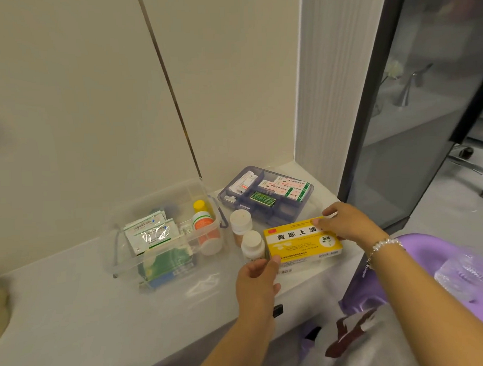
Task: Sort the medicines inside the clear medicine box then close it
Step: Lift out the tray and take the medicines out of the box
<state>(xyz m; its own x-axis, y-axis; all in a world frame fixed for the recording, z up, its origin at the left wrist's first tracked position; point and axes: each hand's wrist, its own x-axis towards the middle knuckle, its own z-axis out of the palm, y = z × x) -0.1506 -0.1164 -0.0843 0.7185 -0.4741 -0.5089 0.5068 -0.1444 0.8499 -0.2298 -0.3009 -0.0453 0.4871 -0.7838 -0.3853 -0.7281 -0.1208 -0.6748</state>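
A yellow medicine carton (300, 242) with Chinese print is held over the white counter by both hands. My right hand (345, 223) grips its far right corner. My left hand (256, 278) pinches its near left corner. The clear medicine box (122, 258) stands open at the left, holding foil sachets (149, 232), a green and blue pack (166, 263), an orange-labelled bottle (205, 225) and a yellow-capped bottle (199, 205). Two white-capped bottles (240, 220) (253, 244) stand on the counter between the box and the carton.
A tinted blue tray (227, 194) with sachets and small packs lies behind the carton, near the wall corner. The counter's front edge (307, 290) runs just below the carton. A purple bag (429, 258) and a plastic bag sit lower right. A glass cabinet door stands right.
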